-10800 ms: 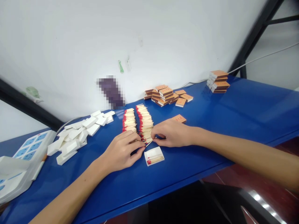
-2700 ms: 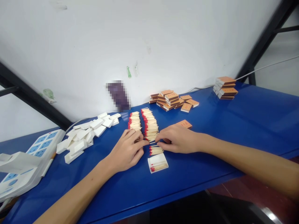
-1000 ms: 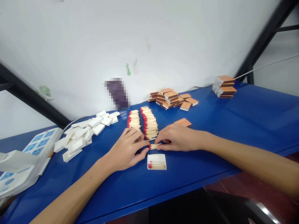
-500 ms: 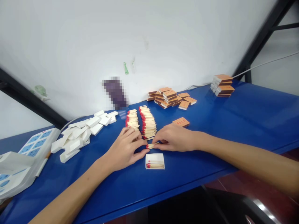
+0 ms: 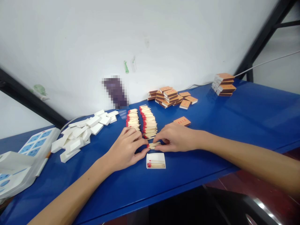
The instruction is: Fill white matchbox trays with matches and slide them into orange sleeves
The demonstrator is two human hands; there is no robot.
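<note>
Both hands meet over a small bundle of matches (image 5: 153, 145) with red heads pointing left. My left hand (image 5: 128, 147) has thumb and forefinger closed at the head end. From the other side, my right hand (image 5: 174, 137) has its thumb and forefinger around the wooden ends. Just below lies a white open matchbox tray (image 5: 156, 157) with several matches along its near side. Two long rows of matches, a left row (image 5: 133, 120) and a right row (image 5: 149, 123), lie beyond the hands, heads to the left.
Loose white trays (image 5: 77, 132) are heaped at left, beside a white-and-blue power strip (image 5: 35, 147). Orange matchboxes (image 5: 170, 95) form a pile by the wall. One matchbox (image 5: 182, 121) lies behind my right hand, and a stack of matchboxes (image 5: 223, 84) stands far right on the blue table (image 5: 257, 109).
My right thumb and forefinger have parted slightly, so more of the bundle's wooden ends shows. My left hand stays nearly still at the heads.
</note>
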